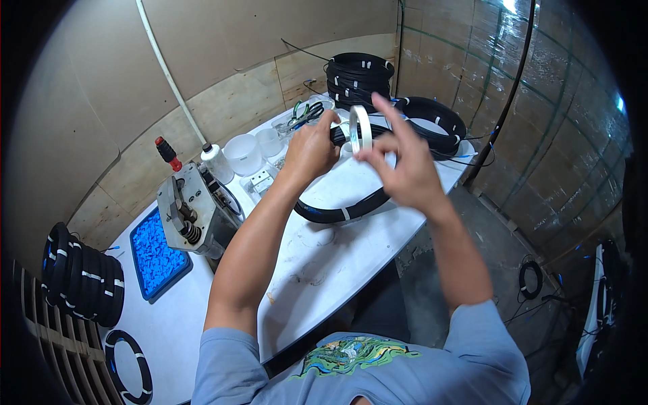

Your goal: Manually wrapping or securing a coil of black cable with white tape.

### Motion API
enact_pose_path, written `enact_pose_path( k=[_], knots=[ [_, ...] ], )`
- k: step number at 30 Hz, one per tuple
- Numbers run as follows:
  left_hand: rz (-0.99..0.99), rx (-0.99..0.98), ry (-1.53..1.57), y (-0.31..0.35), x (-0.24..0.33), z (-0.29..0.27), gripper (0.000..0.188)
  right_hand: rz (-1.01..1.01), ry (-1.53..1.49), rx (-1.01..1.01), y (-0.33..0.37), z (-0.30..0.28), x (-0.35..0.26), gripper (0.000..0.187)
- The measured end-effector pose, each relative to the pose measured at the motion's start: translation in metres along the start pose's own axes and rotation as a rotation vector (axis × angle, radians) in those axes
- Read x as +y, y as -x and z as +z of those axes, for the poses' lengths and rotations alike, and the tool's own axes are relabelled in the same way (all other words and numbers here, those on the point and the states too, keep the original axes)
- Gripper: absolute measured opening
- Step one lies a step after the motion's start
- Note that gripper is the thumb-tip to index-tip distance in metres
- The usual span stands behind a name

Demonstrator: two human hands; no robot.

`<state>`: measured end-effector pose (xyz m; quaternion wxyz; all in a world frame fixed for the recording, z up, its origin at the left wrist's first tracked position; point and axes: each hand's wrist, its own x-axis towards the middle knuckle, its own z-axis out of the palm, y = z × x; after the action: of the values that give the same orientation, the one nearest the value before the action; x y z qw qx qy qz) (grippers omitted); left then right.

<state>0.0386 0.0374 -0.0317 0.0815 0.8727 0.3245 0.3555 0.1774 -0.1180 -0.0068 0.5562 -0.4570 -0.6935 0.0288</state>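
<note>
My left hand (314, 150) is closed on the far left side of a black cable coil (331, 215), which is tilted over the white table (317, 260). White bands wrap the coil in places. In front of its far side is a roll of white tape (365, 128), standing on edge. My right hand (410, 170), partly blurred, pinches the roll's lower edge between thumb and fingers, while its index finger points up and away. Whether a strip of tape joins the roll to the coil is hard to make out.
Stacked black coils (358, 74) stand at the table's far end, beside another coil (432, 121). Pliers (307, 115), plastic tubs (243, 155) and a white bottle (216, 162) line the back. Leftward are a metal press (196, 209), a tray of blue pieces (154, 253) and more coils (84, 280).
</note>
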Motion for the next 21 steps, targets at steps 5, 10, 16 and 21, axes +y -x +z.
enact_pose_path(
  k=[5,10,16,21],
  knots=[
    [0.038,-0.017,-0.006,-0.001,0.003,0.003,0.037,0.089,0.018,0.025,0.077,0.016,0.016,0.039],
    [0.023,0.002,-0.041,0.000,0.009,0.001,0.034,0.310,-0.056,0.284,0.060,0.020,0.038,0.025],
    [0.051,-0.014,-0.081,0.002,0.019,0.007,0.033,0.680,-0.438,0.225,0.015,0.038,0.055,0.020],
    [0.045,0.000,-0.080,0.004,0.017,0.005,0.029,0.889,-0.603,0.047,0.012,0.026,0.041,0.023]
  ],
)
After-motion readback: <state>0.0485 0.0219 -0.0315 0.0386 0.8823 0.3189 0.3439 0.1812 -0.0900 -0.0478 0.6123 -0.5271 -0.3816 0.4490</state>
